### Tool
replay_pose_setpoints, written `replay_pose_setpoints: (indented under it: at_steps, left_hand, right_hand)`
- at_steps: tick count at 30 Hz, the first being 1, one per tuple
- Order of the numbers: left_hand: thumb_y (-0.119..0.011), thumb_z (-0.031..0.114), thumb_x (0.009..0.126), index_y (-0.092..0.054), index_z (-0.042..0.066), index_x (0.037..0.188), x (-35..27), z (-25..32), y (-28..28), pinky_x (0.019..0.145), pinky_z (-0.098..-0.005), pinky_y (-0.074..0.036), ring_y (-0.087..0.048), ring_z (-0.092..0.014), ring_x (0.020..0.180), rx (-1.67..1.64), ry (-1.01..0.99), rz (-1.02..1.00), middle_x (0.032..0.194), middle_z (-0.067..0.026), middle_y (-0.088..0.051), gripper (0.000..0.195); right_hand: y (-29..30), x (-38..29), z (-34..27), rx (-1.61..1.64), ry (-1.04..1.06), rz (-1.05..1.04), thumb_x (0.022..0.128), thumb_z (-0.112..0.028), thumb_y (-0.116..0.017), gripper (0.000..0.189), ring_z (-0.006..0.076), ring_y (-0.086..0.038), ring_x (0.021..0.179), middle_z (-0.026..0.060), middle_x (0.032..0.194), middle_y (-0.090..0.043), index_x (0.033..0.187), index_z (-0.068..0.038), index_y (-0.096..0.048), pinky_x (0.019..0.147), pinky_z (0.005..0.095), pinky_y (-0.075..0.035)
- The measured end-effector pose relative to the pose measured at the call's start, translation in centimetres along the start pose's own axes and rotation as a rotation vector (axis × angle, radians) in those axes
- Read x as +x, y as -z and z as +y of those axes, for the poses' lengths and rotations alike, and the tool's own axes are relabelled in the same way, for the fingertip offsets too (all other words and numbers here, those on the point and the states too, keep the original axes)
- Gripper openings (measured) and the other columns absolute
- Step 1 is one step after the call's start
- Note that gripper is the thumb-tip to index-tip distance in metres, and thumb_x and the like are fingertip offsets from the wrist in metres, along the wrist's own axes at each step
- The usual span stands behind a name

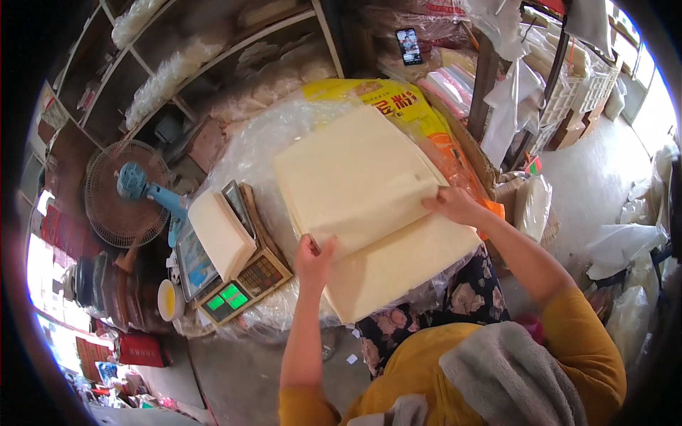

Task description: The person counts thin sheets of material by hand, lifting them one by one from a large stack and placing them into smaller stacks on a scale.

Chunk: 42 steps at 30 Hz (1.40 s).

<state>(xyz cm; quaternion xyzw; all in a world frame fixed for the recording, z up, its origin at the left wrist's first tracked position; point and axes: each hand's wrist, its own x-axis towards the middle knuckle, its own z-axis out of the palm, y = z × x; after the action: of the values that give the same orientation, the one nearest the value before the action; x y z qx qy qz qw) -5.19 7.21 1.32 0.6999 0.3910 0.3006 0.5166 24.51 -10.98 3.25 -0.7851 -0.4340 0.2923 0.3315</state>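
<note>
A stack of large, thin, pale cream sheets (394,282) lies before me on plastic film; their material is not certain. The near edge of an upper sheet (357,175) is raised between my hands, baring the sheets beneath. My left hand (314,261) pinches its left corner between thumb and fingers. At the right corner, my right hand (455,205) grips the same edge. Left of the stack, a folded bundle of similar cream sheets (221,234) rests on the metal pan of a digital scale (245,287) with lit green displays.
A blue electric fan (133,181) and a white bowl with yellow contents (170,300) stand left of the scale. A yellow printed sack (394,96) lies beyond the sheets. Farther back are a phone (409,47) with its screen lit and shelves (256,34) with plastic-wrapped goods.
</note>
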Motion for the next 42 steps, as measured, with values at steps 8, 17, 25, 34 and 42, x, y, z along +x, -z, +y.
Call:
replay_pose_setpoints:
  at_steps: [8,17,25,34,42]
  left_hand:
    - [-0.061,0.029,0.092,-0.047,0.008,0.136,5.8,-0.9,-3.2,0.107,-0.0476,-0.033,-0.04,-0.033,0.132,0.489,-0.355,-0.016,0.145,-0.0184,-0.04,0.051]
    - [-0.046,0.044,0.096,-0.038,0.011,0.144,4.7,-1.0,-5.3,0.113,-0.0598,-0.013,-0.023,-0.031,0.144,0.951,-0.305,-0.038,0.154,-0.0133,-0.029,0.059]
    - [-0.052,0.047,0.092,-0.045,0.009,0.138,4.0,4.8,-4.0,0.101,-0.0599,-0.032,-0.045,-0.036,0.124,1.201,-0.299,-0.079,0.128,-0.019,-0.052,0.06]
    - [-0.06,0.044,0.091,-0.063,0.0,0.114,-2.3,4.4,-5.3,0.072,-0.0397,-0.051,-0.065,-0.032,0.082,0.629,0.043,-0.363,0.096,-0.0192,-0.065,0.049]
    - [-0.049,-0.011,0.083,-0.034,-0.002,0.143,-4.2,2.1,-5.7,0.1,-0.0306,-0.041,-0.053,-0.019,0.118,-0.647,0.17,-0.146,0.132,-0.0111,-0.052,0.062]
  right_hand:
    - [-1.1,3.9,-3.0,-0.221,-0.065,0.178,0.089,-0.05,-0.058,0.058,0.0429,-0.061,0.098,0.025,0.104,-0.064,0.115,0.002,-0.055,0.087,0.0486,-0.047]
    - [-4.6,4.9,-0.3,-0.691,0.383,0.315,0.096,-0.04,-0.048,0.056,0.0335,-0.026,0.14,0.0159,0.151,-0.03,0.143,-0.009,-0.038,0.112,0.0514,-0.022]
    - [-1.9,3.9,-2.5,-0.275,0.411,0.491,0.094,-0.042,-0.051,0.053,0.0349,-0.045,0.129,0.0206,0.134,-0.051,0.133,-0.006,-0.049,0.105,0.0452,-0.037]
    - [-6.0,-1.8,-3.0,-0.015,-0.017,0.131,0.084,-0.043,-0.068,0.06,0.0272,-0.065,0.1,0.0189,0.106,-0.068,0.124,0.0,-0.057,0.085,0.0368,-0.05]
    - [-7.6,-1.4,-4.6,0.604,0.127,-0.17,0.091,-0.018,-0.062,0.047,0.017,-0.062,0.091,0.0091,0.106,-0.066,0.132,0.0,-0.048,0.08,0.0299,-0.049]
